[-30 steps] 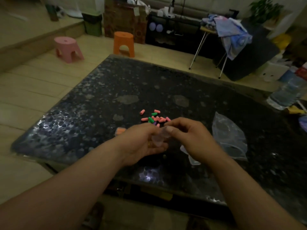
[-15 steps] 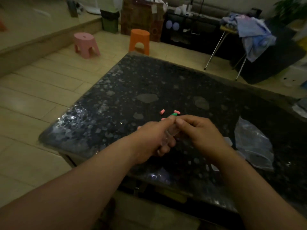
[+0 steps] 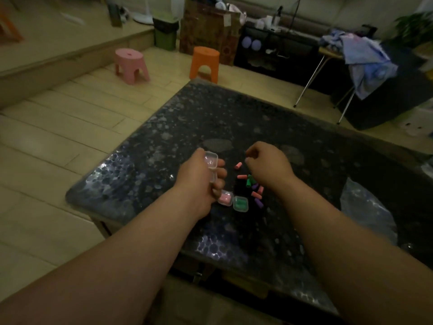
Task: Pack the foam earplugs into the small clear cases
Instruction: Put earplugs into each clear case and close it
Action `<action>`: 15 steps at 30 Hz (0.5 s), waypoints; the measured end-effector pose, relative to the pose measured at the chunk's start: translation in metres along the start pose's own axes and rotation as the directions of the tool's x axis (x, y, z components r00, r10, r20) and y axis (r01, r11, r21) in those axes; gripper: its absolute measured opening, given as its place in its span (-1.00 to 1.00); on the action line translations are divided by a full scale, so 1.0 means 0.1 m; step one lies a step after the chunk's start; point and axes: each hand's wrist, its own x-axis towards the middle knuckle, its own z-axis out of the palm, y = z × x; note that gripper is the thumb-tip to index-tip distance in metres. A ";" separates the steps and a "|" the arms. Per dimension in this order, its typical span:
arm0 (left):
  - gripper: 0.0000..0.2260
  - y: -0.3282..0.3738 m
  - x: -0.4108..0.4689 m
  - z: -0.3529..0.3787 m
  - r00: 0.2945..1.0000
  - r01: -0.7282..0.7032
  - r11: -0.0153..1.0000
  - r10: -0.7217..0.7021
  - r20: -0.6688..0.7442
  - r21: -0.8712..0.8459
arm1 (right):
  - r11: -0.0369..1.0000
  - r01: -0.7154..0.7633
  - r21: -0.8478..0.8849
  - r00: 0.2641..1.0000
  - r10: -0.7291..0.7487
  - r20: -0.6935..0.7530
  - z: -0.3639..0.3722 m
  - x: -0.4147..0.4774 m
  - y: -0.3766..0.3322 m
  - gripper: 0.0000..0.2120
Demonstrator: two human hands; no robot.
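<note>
Dark speckled desk (image 3: 164,141), dim room. Both hands, joined at one case a moment ago, have parted — the open clear case (image 3: 210,159) is now ready for filling. Left hand (image 3: 199,181): grip clamped round that case. Right hand (image 3: 269,167): grip curled above the loose earplugs (image 3: 254,187) — contents indiscernible. Two filled cases (image 3: 240,203) lie just beside the left hand.

Logged two bare arms in head view | left forearm (image 3: 131,249): uncovered from wrist down to frame edge | right forearm (image 3: 339,242): uncovered likewise, wrist to frame edge | left hand (image 3: 199,181): bare | right hand (image 3: 269,165): bare | lighting was dim; finer marks on fingers and wrists too dark to tell
</note>
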 end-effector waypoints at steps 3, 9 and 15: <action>-0.54 0.04 0.04 -0.06 0.999 -0.018 1.000 0.018 -0.042 -0.006 | 0.991 -0.002 -0.137 1.000 0.005 0.025 0.10 0.14 -0.12 -0.84; -0.54 0.04 0.04 -0.06 0.997 0.006 1.000 -0.005 -0.073 0.011 | 0.914 -0.018 -0.405 0.994 0.062 0.095 0.26 0.25 -0.25 -0.79; -0.55 0.00 0.00 0.00 0.997 0.065 0.997 -0.066 0.027 0.039 | 0.998 -0.012 -0.064 1.000 0.012 0.009 0.07 0.15 -0.20 -0.84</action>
